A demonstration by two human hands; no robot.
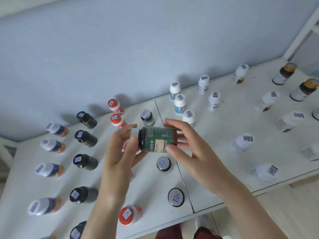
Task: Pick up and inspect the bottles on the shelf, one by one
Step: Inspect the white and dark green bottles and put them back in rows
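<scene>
No text can be read in full. The green-labelled bottle (158,139), held on its side at the centre of the frame, carries pale print lines on the green field and large dark characters on a beige panel (159,146). Both are too blurred to read. Each bottle cap on the shelf (224,163) bears a small white sticker (127,213) with a blue printed code block, as on the red cap (122,220) at lower centre and the silver-rimmed cap (172,202) to its right. No digits are legible. Side labels on the white bottles (214,100) at upper right show dark print, illegible.
</scene>
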